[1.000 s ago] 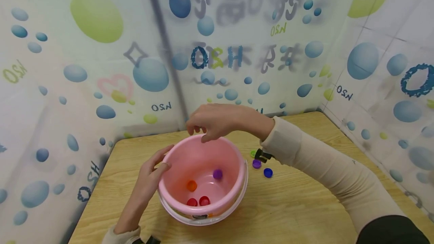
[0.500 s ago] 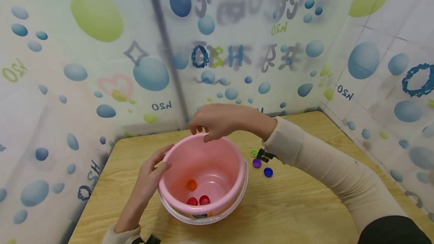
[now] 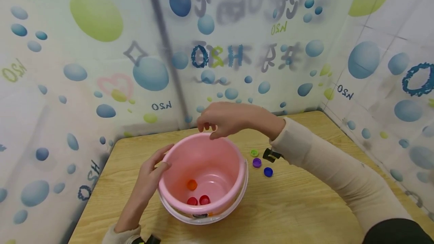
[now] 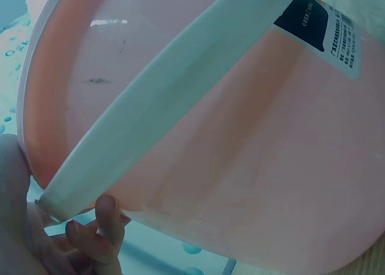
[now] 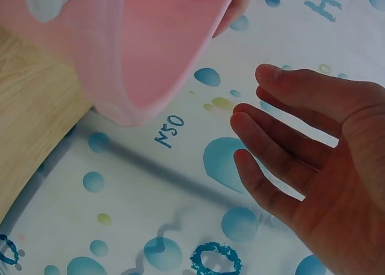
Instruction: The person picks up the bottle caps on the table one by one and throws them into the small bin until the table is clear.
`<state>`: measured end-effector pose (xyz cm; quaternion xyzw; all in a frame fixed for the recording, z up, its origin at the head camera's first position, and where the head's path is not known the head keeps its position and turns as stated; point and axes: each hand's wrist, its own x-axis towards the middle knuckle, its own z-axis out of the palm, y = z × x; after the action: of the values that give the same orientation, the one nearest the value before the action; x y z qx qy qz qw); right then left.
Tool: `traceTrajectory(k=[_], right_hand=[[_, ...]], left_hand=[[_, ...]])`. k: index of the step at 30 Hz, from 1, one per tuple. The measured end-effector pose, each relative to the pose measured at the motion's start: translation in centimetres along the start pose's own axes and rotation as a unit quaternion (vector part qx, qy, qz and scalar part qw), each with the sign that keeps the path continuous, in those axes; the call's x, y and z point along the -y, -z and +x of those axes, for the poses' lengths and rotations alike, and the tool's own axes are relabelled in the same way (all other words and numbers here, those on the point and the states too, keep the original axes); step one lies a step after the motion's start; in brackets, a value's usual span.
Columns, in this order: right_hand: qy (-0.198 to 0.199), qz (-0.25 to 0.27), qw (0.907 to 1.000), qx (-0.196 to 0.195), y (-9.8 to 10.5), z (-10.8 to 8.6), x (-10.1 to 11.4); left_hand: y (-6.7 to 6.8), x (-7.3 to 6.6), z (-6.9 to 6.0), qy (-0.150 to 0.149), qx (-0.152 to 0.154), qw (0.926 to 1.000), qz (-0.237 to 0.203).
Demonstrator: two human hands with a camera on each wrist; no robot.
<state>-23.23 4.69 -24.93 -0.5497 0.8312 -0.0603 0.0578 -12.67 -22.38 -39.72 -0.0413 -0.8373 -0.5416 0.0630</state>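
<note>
A pink bucket (image 3: 203, 157) with a white handle (image 4: 162, 94) stands on the table. My left hand (image 3: 150, 174) grips its left rim, thumb over the edge and fingers outside; the left wrist view shows those fingers (image 4: 99, 236) beneath the handle's end. Inside lie an orange cap (image 3: 191, 185) and two red caps, one (image 3: 192, 201) beside the other (image 3: 204, 200). Above the far rim hovers my right hand (image 3: 228, 119), holding nothing; in the right wrist view the hand (image 5: 313, 160) has its fingers loosely bent and apart.
On the wooden table (image 3: 288, 206), right of the bucket, lie a green cap (image 3: 254, 153), a purple cap (image 3: 257, 163) and a blue cap (image 3: 268, 172). Patterned curtains (image 3: 152, 29) hang behind the table and at both sides.
The purple cap seen within the bucket a second ago is no longer visible there. My right hand has shifted a little to the right; my left hand has stayed on the rim.
</note>
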Motion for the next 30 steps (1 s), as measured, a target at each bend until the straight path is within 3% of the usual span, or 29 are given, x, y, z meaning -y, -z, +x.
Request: traceTrajectory(k=[16, 30], right_hand=[[-0.034, 0.027, 0.9988, -0.023, -1.2, -3.9, -3.4], [-0.083, 0.09, 0.9915, -0.045, -5.1, -8.0, -6.6]], left_hand=[[0.1, 0.2, 0.0, 0.0, 0.005, 1.0, 0.004], [0.1, 0.0, 0.1, 0.0, 0.002, 1.0, 0.003]])
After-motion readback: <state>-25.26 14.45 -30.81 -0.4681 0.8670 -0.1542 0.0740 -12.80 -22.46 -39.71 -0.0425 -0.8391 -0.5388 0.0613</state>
